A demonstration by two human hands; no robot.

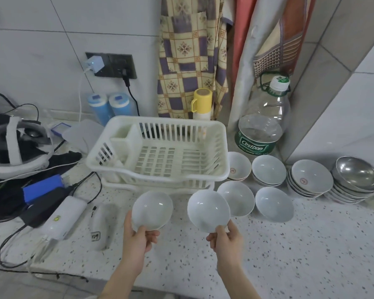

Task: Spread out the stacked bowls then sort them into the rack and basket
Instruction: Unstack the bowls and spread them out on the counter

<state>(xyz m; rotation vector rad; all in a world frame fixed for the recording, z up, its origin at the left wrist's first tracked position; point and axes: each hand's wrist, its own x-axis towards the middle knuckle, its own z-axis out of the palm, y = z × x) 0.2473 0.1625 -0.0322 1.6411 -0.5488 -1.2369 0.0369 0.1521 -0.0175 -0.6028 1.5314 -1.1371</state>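
the left hand (141,238) pinches the near rim of a small white ceramic bowl (152,210), thumb inside, holding it tilted above the speckled stone desk (289,255). the right hand (226,239) grips a second white ceramic bowl (208,210) the same way, just beside the first. behind them stands a white plastic slatted dish rack (160,152) (nothing in its main tray). to its right on the desk sit single white bowls (274,203), a stack of white bowls with a red mark (311,180) and a stack of steel bowls (357,175)
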